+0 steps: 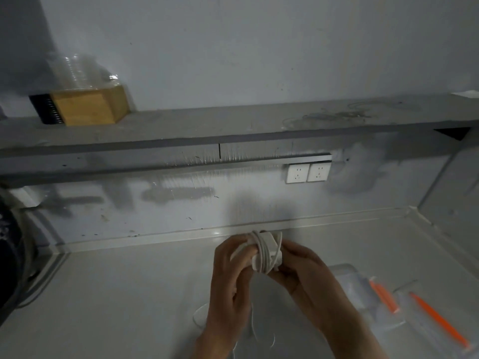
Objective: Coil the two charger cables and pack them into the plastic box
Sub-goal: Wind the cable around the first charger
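Both hands hold a white charger (264,252) above the pale countertop, with its white cable wound in several loops around the brick. My left hand (228,278) grips the charger's left side. My right hand (305,270) pinches the wound cable on the right side. A second white cable (201,316) lies loose on the counter beneath my wrists, partly hidden by them. The clear plastic box (363,294) with orange clips sits on the counter at the lower right, its lid (440,322) beside it.
A double wall socket (308,173) is mounted under a grey shelf (233,125). On the shelf's left stand a wooden box (90,104) with clear plastic on top. A dark object (10,255) fills the left edge.
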Tool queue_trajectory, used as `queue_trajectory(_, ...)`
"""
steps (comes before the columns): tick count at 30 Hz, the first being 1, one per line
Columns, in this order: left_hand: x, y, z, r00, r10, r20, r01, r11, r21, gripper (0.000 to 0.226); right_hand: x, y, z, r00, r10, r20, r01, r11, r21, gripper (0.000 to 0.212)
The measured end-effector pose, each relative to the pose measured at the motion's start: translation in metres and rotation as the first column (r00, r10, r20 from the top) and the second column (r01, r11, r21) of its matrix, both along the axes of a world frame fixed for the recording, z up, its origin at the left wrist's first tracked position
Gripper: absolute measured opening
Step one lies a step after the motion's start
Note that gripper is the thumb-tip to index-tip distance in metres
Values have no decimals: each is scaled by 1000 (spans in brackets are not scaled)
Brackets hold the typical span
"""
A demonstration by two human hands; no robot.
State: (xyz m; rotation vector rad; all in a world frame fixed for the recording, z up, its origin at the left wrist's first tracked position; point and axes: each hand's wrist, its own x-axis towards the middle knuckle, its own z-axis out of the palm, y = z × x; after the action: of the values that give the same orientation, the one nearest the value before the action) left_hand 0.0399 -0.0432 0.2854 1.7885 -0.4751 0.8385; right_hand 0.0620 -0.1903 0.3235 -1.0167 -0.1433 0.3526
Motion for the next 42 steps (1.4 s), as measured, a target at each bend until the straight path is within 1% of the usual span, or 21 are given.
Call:
queue_trajectory(3,-6,-22,7,963,-229,-144,180,940,-290,46,-6,6,-3,951,-255,175,283,946,-156,24)
queue_trajectory(5,-5,-41,10,940,-287,-186,180,877,-446,62,-12,10,-12,838,-384,387,521,774,-360,26)
queue_trajectory(7,-1,-57,14,947,-229,-227,83,853,-515,52,-19,8,-19,706,-380,598,693,543,-474,37)
queue_trajectory(8,1,-63,15,952,-177,-248,25,858,-514,43,-19,3,-21,672,-353,651,728,477,-493,40)
queue_trajectory(11,7,-76,16,940,-69,-334,-123,844,-521,30,-8,-26,-12,699,-301,648,702,459,-544,45)
queue_trajectory(12,9,-79,17,924,-66,-377,-161,826,-540,29,-2,-39,-8,688,-270,674,711,438,-550,41)
queue_trajectory(14,12,-91,22,883,-191,-428,-146,755,-639,34,12,-65,4,662,-186,726,727,397,-560,32)
queue_trajectory(15,12,-100,25,865,-256,-432,-124,724,-678,34,20,-79,10,670,-154,726,713,406,-571,28)
queue_trajectory(16,13,-111,29,861,-271,-430,-116,718,-686,31,28,-93,15,715,-136,685,658,460,-596,25)
queue_trajectory(17,14,-121,32,870,-242,-429,-129,729,-672,27,35,-105,20,790,-128,600,555,564,-611,22)
queue_trajectory(19,17,-144,36,890,-167,-425,-174,736,-654,26,43,-127,25,915,-114,387,323,781,-534,22)
queue_trajectory(20,19,-156,39,893,-147,-426,-194,727,-658,27,43,-137,26,941,-120,316,265,842,-471,26)
queue_trajectory(22,25,-177,40,892,-112,-439,-227,727,-647,27,40,-153,22,949,-154,276,256,887,-384,35)
queue_trajectory(25,31,-206,34,888,-35,-459,-279,751,-598,24,32,-182,6,960,-160,228,232,913,-335,35)
queue_trajectory(30,34,-242,21,838,139,-528,-380,842,-383,20,31,-234,-17,972,26,233,52,944,-326,27)
queue_trajectory(33,36,-266,19,821,164,-547,-378,874,-305,18,32,-249,-27,940,-40,339,204,863,-463,24)
queue_trajectory(35,33,-278,21,833,165,-528,-308,931,-195,11,35,-261,-34,935,-129,330,276,849,-450,25)
queue_trajectory(36,31,-282,22,833,137,-536,-253,956,-148,14,37,-268,-35,936,-144,322,282,854,-438,24)
queue_trajectory(38,28,-283,21,809,125,-574,-162,987,-12,38,43,-284,-35,937,-122,328,271,845,-461,18)
queue_trajectory(40,25,-283,20,791,201,-578,-112,976,186,61,48,-299,-33,925,-62,375,268,806,-527,10)
queue_trajectory(42,23,-287,22,805,241,-541,-43,935,352,70,48,-312,-25,914,-10,406,259,783,-565,16)
